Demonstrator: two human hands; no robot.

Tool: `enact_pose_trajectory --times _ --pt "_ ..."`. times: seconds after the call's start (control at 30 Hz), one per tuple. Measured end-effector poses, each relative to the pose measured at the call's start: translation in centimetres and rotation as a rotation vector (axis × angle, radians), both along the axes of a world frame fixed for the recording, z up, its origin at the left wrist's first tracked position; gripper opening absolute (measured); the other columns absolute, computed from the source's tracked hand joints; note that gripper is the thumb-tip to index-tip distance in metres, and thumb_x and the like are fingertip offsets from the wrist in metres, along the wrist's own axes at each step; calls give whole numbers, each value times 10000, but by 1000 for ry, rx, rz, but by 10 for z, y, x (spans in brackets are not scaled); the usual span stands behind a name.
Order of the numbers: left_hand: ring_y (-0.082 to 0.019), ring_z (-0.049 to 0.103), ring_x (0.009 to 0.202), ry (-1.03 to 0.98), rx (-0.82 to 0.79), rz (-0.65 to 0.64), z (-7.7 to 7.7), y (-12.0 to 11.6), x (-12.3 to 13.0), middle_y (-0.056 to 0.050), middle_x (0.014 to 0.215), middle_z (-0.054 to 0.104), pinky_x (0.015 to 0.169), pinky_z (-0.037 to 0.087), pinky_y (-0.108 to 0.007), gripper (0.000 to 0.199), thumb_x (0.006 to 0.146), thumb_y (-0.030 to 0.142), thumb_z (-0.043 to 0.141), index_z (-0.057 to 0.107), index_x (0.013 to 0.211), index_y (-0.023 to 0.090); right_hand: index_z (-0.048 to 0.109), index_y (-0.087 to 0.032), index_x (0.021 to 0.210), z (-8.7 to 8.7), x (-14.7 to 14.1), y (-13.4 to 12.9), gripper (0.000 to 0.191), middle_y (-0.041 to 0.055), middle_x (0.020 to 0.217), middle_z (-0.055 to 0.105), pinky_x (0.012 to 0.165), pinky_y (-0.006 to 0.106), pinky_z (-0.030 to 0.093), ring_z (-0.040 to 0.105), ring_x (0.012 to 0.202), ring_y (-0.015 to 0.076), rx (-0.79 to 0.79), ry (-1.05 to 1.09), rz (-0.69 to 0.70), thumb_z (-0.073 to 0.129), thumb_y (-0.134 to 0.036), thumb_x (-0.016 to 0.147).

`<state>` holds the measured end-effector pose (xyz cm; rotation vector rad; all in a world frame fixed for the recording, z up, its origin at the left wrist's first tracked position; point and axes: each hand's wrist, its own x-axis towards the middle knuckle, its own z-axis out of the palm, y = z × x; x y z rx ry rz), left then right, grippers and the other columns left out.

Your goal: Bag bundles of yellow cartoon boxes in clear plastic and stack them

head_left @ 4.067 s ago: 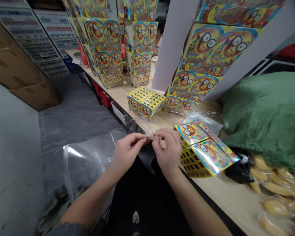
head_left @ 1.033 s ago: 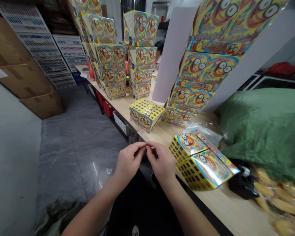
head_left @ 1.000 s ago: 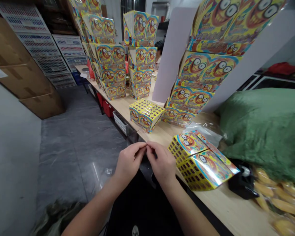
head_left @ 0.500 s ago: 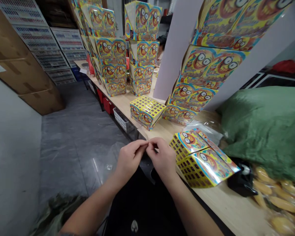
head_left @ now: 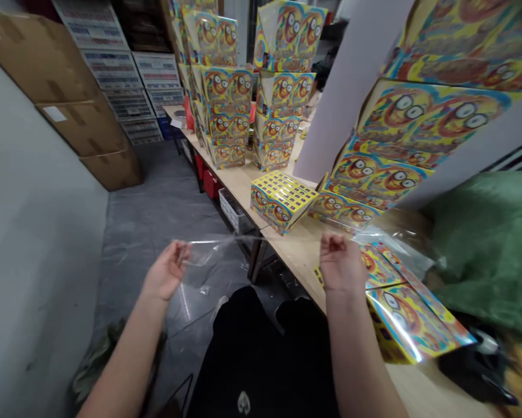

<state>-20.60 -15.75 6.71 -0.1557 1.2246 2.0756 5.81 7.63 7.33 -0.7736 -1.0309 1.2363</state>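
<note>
A clear plastic film (head_left: 212, 247) is stretched nearly level between my two hands, above the gap by the table edge. My left hand (head_left: 167, 270) pinches one end out over the floor. My right hand (head_left: 341, 264) has its fingers curled in on the other end, above the table's front edge. I cannot tell whether the film is a bag or a sheet. Just right of my right hand, a yellow printed display box (head_left: 411, 313) lies on the table, partly hidden by that hand and forearm. Beyond the film sits another yellow box (head_left: 282, 200) with a dotted top.
Tall stacks of the same boxes stand on the table (head_left: 302, 252), one stack (head_left: 382, 174) at the right. A black tape dispenser (head_left: 478, 363) and a green sack (head_left: 500, 244) are at the right. Brown cartons (head_left: 86, 116) line the left wall.
My hands were together at the middle; they have moved apart, left hand to the left and right hand to the right, pulling the film out between them. The camera view has turned slightly left.
</note>
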Motion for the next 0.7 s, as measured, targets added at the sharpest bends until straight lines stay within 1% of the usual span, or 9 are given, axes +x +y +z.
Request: enact_pose_trajectory --times 0.07,0.1,0.2,0.3,0.4,0.5,0.6,0.63,0.7 --pt "-75 665 629 -8 -35 209 -1 -35 -31 20 663 660 573 542 -151 198 913 104 446 576 770 148 424 -225 742 -8 -7 -1 171 -35 643 474 732 256 518 589 670 100 95 -101 -150 364 -304 881" --pt "-78 673 656 22 -36 314 1 -51 -42 34 641 651 598 549 -155 219 920 103 432 570 757 152 452 -220 777 -14 -14 -5 181 -30 661 492 722 257 510 578 661 99 109 -151 -155 356 -320 893" --pt "-86 683 712 180 -25 447 13 -81 -50 49 678 666 600 542 -142 180 906 102 462 581 784 158 565 -181 821 -33 -45 -32 203 -8 663 573 606 271 510 568 592 125 141 -314 83 613 -368 759" --pt "-106 689 727 320 -44 341 29 -83 -32 19 798 700 556 526 -129 73 859 127 551 595 807 152 619 -144 1018 -42 -79 -66 423 87 927 653 584 291 536 621 697 165 247 -527 424 705 -357 662" --pt "-119 692 740 403 -90 189 44 -78 -6 -27 985 705 556 534 -140 46 810 187 630 596 814 155 391 -194 1367 -27 -112 -88 623 156 1301 513 643 281 545 606 661 98 389 -632 665 578 -295 781" --pt "-112 688 696 382 -164 14 59 -83 15 -55 1114 677 528 529 -137 153 753 242 699 574 786 162 202 -269 1463 -4 -148 -94 809 154 1476 327 654 245 535 580 610 51 543 -630 827 549 -149 741" --pt "-110 670 604 329 -213 -145 71 -100 27 -88 1116 679 467 508 -146 257 695 299 754 543 734 157 173 -284 1471 11 -182 -93 925 139 1531 207 617 192 521 594 674 46 676 -610 991 558 -61 660" --pt "-111 660 572 319 -221 -168 74 -106 29 -101 1092 688 444 497 -150 287 673 316 771 538 720 155 205 -287 1462 12 -191 -94 919 132 1519 248 594 180 517 589 657 40 689 -595 1050 567 -58 649" --pt "-118 647 536 312 -235 -175 78 -119 29 -118 1050 701 410 481 -157 325 633 335 798 539 704 151 352 -286 1399 10 -200 -97 787 97 1400 461 545 173 511 571 580 29 625 -549 1213 574 -89 670"
